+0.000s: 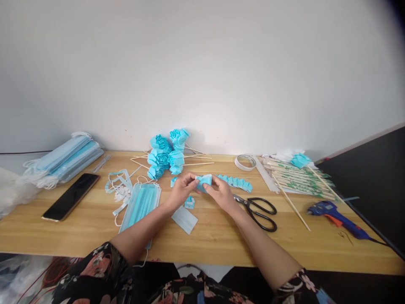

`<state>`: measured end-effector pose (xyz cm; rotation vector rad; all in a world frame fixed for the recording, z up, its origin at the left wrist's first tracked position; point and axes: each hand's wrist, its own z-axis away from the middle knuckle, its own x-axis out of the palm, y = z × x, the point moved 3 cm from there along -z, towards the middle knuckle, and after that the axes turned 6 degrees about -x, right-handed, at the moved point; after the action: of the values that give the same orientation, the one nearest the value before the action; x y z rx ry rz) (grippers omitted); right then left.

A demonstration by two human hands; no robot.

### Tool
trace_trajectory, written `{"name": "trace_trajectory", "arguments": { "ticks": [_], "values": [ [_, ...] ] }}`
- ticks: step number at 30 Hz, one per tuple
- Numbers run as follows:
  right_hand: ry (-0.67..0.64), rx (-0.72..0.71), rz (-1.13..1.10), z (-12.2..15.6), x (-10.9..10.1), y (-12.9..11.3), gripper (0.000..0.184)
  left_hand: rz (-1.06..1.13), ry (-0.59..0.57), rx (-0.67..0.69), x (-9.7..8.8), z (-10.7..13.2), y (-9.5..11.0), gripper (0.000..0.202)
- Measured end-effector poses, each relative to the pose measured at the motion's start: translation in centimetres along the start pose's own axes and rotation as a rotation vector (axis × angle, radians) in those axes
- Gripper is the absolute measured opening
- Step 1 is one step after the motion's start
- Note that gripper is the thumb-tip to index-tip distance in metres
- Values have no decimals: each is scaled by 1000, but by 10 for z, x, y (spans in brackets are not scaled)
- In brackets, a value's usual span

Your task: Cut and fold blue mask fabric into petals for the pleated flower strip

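Note:
Both hands meet above the middle of the wooden table (221,236). My left hand (182,190) and my right hand (220,192) each pinch an end of a small folded piece of blue mask fabric (204,182), fingers closed on it. A pleated strip of the same blue fabric (236,182) trails to the right just behind my right hand. A small blue scrap (190,202) and a pale rectangular piece (184,219) lie on the table under my left wrist.
Blue fabric flowers on wooden sticks (166,155) lie at the back. Face masks (141,205), a mask stack (65,160) and a phone (71,196) are left. Black scissors (260,210), a tape roll (245,162), skewers (297,179) and a blue glue gun (337,216) are right.

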<state>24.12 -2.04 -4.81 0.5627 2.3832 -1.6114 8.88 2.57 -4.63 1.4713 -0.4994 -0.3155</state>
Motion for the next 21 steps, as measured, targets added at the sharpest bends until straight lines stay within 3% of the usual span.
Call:
{"name": "trace_trajectory", "arguments": {
  "ticks": [7,16,21],
  "values": [
    [40,-26,32,-2,-8,1,13,-5,53,0,-7,-4,1,37],
    [18,-91,89,-1,-7,-6,10,140,7,-7,3,2,6,34],
    [27,-114,116,-1,-8,-5,9,85,-2,-40,2,1,7,49]
  ]
}}
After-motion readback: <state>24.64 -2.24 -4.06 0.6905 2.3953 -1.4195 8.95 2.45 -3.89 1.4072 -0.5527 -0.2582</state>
